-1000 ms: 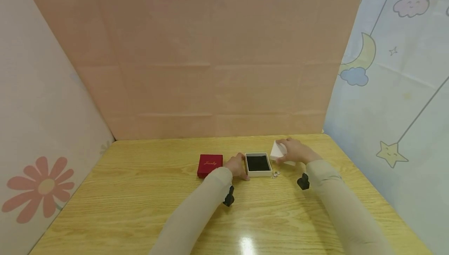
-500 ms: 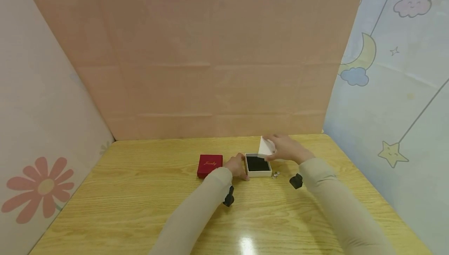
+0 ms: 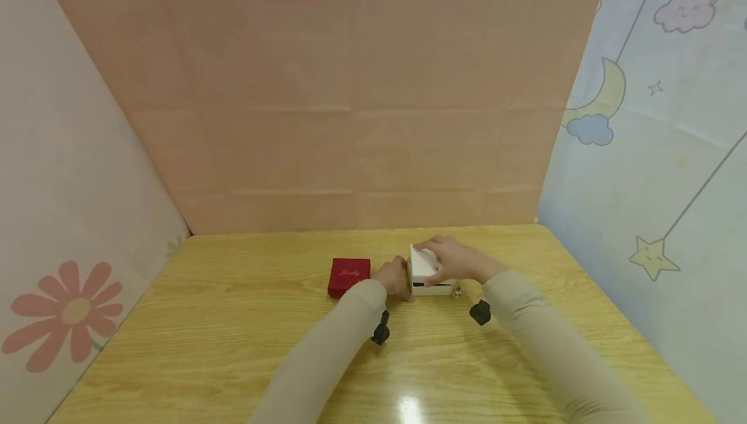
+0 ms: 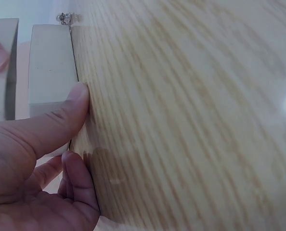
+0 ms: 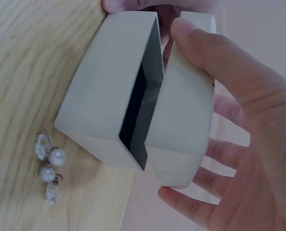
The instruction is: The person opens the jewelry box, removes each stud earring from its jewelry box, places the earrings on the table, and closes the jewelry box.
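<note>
The white box base [image 3: 434, 291] stands on the wooden table, its black inside showing through a narrow gap. My left hand [image 3: 394, 278] grips its left side, with the thumb on the front wall in the left wrist view. Just over the base, my right hand [image 3: 458, 260] holds the white box lid [image 5: 184, 96] between thumb and fingers. In the right wrist view, lid and base are slightly apart and roughly lined up. Pearl earrings [image 5: 50, 166] with clear stones lie on the table by the base's front right corner.
A red jewelry box [image 3: 349, 275] with gold lettering sits left of my left hand, its near right corner close to my sleeve. The wooden table [image 3: 204, 333] reaches a pink cloth backdrop [image 3: 362, 152] behind, with patterned cloth on both sides.
My right hand has carried the white lid leftward from beside the base to above it, then lowered it. The left hand has stayed on the base.
</note>
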Available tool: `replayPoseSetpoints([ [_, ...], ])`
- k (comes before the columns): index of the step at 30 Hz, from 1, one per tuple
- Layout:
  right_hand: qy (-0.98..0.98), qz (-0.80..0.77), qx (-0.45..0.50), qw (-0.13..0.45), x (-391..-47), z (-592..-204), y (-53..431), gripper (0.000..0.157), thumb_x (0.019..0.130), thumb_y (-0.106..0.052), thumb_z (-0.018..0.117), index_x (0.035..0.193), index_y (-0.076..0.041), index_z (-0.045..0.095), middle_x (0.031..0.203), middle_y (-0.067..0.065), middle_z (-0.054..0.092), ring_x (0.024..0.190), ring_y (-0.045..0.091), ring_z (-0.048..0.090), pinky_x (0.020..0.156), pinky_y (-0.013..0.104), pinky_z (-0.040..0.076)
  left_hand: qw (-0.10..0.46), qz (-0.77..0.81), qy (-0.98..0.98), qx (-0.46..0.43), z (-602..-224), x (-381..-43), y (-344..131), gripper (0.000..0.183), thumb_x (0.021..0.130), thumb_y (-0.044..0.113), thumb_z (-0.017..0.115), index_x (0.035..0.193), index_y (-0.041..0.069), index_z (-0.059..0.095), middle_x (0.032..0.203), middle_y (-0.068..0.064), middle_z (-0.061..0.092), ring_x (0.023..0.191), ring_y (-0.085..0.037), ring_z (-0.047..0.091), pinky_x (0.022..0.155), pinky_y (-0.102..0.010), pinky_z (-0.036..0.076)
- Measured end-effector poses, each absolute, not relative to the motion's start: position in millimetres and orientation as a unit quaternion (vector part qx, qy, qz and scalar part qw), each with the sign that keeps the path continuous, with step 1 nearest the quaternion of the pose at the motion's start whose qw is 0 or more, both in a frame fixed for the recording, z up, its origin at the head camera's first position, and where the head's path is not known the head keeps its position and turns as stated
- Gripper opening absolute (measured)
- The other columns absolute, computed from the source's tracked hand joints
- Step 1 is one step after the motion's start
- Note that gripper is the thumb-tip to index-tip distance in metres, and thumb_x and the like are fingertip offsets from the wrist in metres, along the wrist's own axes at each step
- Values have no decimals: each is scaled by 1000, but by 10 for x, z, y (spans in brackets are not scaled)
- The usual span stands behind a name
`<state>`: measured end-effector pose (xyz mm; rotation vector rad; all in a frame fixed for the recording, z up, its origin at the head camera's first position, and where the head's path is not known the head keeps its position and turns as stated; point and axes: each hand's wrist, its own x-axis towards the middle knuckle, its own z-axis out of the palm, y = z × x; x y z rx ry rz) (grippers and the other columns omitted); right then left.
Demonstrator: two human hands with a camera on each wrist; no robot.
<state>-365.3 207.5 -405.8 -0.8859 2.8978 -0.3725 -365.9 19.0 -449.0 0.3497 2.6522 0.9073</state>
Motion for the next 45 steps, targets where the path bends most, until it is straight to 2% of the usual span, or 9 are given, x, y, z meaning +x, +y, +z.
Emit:
replayPoseSetpoints([
  [10,948,-122,-288,64,-3608,-4103,2036,84,74,-41,83,144,-15,44,139,15,47,117,33,49,86,46,48,151,309,929,133,-4466,-3609,194,79,68,17,89,131,8,44,126,-14,58,117,-28,56,99,-44,45],
  [22,947,-127,-290,60,-3643,-4148,2037,86,73,-38,84,145,-14,43,138,15,47,114,33,49,83,46,48,149,310,930,130,-4414,-3577,159,78,68,18,89,132,9,44,125,-12,59,114,-27,57,96,-44,47],
  [32,948,-138,-275,85,-3635,-4230,2030,83,74,-35,84,144,-16,44,139,13,47,117,31,49,88,47,48,153,301,932,135,-4441,-3591,184,84,69,19,89,137,6,41,130,-13,58,117,-28,56,98,-43,46],
  [38,948,-128,-284,71,-3647,-4295,2060,83,73,-38,84,143,-16,45,135,12,50,110,28,52,86,45,48,149,292,935,133,-4432,-3588,202,83,69,20,89,136,6,42,129,-13,58,117,-28,56,98,-42,46],
  [45,947,-134,-283,68,-3656,-4330,2079,84,73,-37,85,144,-16,44,136,13,49,110,29,52,85,45,48,153,298,933,129,-4457,-3614,213,84,68,19,89,136,6,43,128,-12,59,115,-27,57,97,-42,46],
])
